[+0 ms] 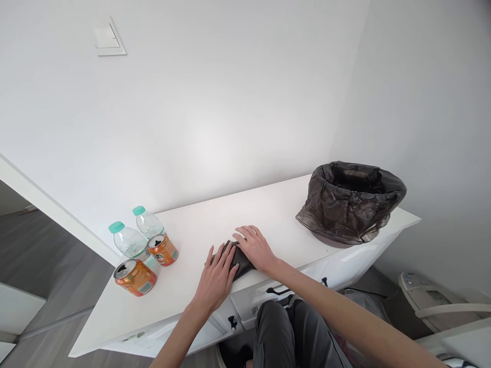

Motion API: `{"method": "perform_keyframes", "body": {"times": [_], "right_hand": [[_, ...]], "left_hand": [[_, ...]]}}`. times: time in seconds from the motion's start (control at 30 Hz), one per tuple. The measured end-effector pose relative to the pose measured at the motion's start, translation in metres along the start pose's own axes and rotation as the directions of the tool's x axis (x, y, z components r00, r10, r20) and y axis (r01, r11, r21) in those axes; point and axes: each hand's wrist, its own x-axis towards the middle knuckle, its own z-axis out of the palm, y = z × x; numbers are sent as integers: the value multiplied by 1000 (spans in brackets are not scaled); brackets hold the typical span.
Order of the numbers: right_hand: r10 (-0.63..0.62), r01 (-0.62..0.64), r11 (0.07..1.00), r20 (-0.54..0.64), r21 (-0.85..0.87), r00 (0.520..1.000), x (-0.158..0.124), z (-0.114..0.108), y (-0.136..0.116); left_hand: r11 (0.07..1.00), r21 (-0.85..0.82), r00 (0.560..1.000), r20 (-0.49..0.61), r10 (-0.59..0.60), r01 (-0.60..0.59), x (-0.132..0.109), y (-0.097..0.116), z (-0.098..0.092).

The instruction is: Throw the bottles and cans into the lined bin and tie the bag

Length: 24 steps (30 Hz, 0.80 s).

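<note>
A folded black plastic bag [244, 263] lies flat on the white cabinet top [282, 207], near its front edge. My left hand [218, 273] rests on the bag's left part, palm down with the fingers stretched out. Over its upper right part lies my right hand [256, 249], also palm down, fingers extended and touching the bag. The hands partly hide the bag. To the right stands a bin [332, 241] lined with a dark plastic bag [347, 212], its mouth open and its edge folded down over the outside.
At the left end stand two clear bottles with green caps, a front one [130, 242] and a rear one [149, 223]. Beside them are two opened orange cans, one nearer [136, 278] and one farther [164, 250]. A white wall [215, 112] runs behind. Black drawer handles [279, 291] stick out in front.
</note>
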Motion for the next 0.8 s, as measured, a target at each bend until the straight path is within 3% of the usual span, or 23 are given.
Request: {"method": "perform_keyframes", "body": {"times": [0.13, 0.27, 0.37, 0.5, 0.6, 0.8], "right_hand": [[-98, 98, 995, 30, 4, 995, 9, 25, 23], [-118, 119, 993, 36, -11, 992, 16, 31, 26], [-79, 79, 994, 7, -69, 997, 13, 25, 6], [-17, 19, 997, 23, -78, 1000, -12, 19, -35], [75, -70, 996, 101, -58, 992, -31, 21, -51], [145, -145, 989, 246, -15, 958, -35, 35, -42]], "left_hand": [[997, 13, 997, 37, -74, 74, -10, -13, 24], [993, 8, 991, 66, -115, 114, -18, -18, 35], [992, 6, 990, 52, -128, 128, -20, -19, 42], [996, -27, 995, 49, -86, 87, -25, -25, 52], [996, -85, 997, 74, -31, 37, -34, -41, 52], [991, -115, 991, 123, -55, 70, -64, -77, 26]]}}
